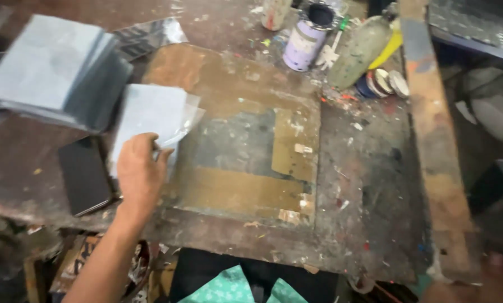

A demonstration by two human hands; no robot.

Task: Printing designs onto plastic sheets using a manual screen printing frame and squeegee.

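Pale blue-grey sheet [150, 115] in clear film — flat on the stained workbench, beside a stack.
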